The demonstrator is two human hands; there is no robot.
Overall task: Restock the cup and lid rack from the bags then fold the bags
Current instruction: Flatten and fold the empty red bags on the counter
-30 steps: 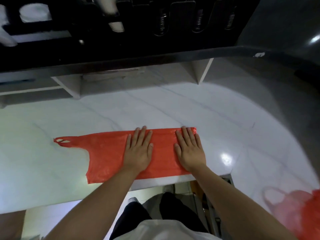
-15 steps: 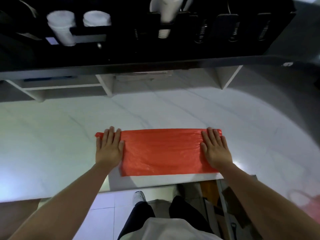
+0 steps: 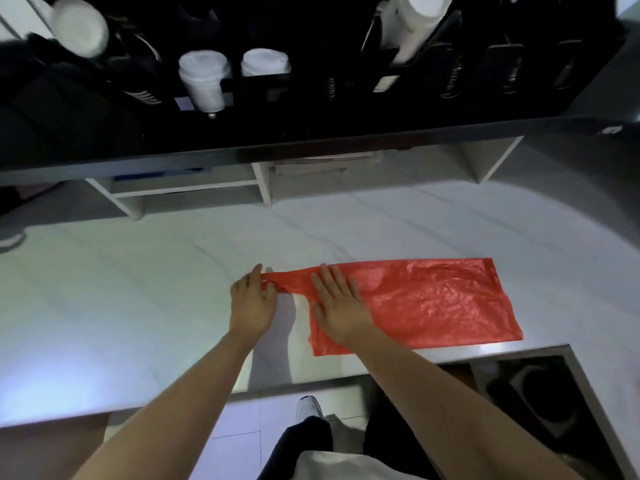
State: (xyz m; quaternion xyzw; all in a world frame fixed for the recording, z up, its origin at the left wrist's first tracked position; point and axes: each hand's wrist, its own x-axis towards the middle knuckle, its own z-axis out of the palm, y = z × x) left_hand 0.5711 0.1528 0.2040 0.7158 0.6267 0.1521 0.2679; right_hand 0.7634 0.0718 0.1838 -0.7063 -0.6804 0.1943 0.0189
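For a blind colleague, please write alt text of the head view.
A red bag lies flat on a white counter; the left hand pinches its handle end and the right hand presses it flat. A black rack with white cups stands behind.

Red plastic bag [image 3: 426,299] — thin, glossy, crinkled film, lying flat on the white marble counter [image 3: 138,289] near its front edge, folded into a long strip running left to right. Its handle end tapers to a narrow twisted strap at the left; the square bottom end lies to the right, close to the counter's cut-out corner.

Cup and lid rack [image 3: 311,64] — black, set above the counter's back edge. White cup stacks [image 3: 202,77] sit in its left slots, another white stack [image 3: 414,26] further right; several right-hand slots look dark.
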